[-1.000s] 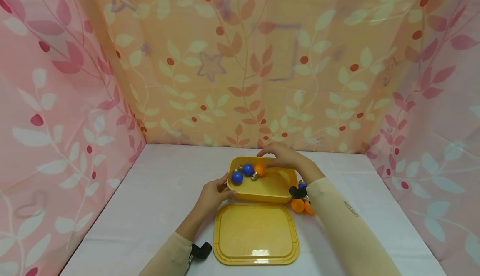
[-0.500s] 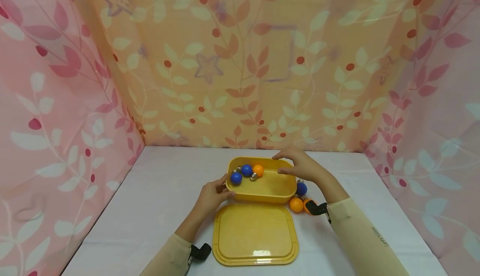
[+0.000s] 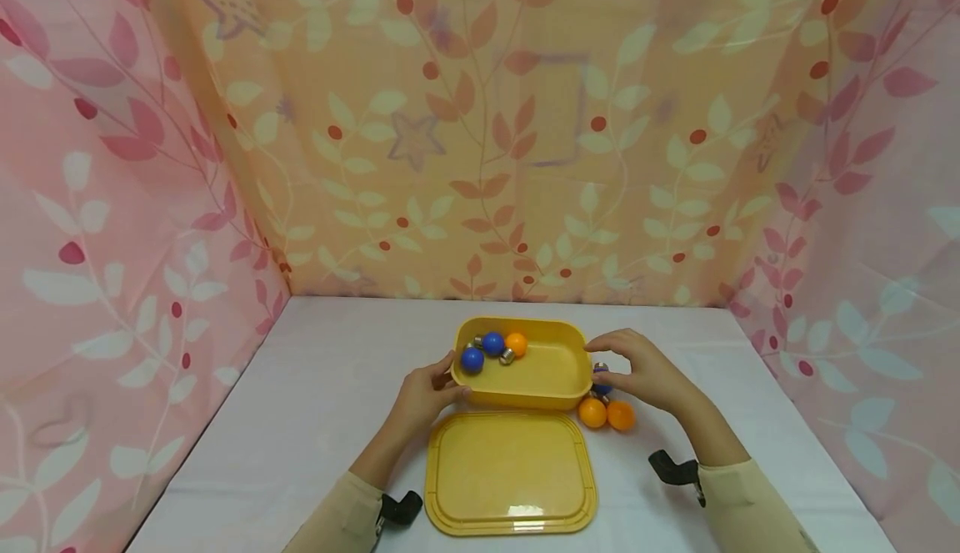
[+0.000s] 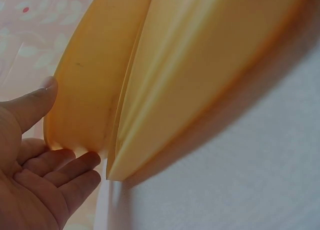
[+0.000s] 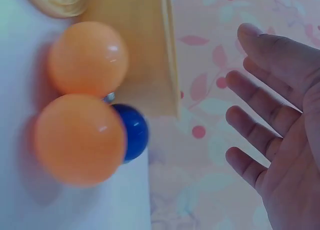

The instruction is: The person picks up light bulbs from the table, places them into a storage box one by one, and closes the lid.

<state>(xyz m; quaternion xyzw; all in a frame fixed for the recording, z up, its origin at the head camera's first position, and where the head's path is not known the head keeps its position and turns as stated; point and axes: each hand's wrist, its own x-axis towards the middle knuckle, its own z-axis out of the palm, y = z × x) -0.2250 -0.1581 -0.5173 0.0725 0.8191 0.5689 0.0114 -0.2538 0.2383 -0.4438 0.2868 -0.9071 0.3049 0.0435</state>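
A yellow plastic box stands on the table, holding two blue light bulbs and an orange light bulb with silver screw bases at its left end. My left hand holds the box's left end, thumb at the near corner and fingers along the end wall. My right hand hovers by the right end with spread fingers and nothing in them. Beneath it lie a blue bulb, partly hidden, and two orange bulbs, beside the box.
A flat yellow lid lies just in front of the box. Behind the white table hangs a patterned cloth, with pink patterned cloths on both sides.
My right hand has moved right, from above the box's inside to over the bulbs outside its right end. The orange bulb stays in the box. My left hand has kept its place.
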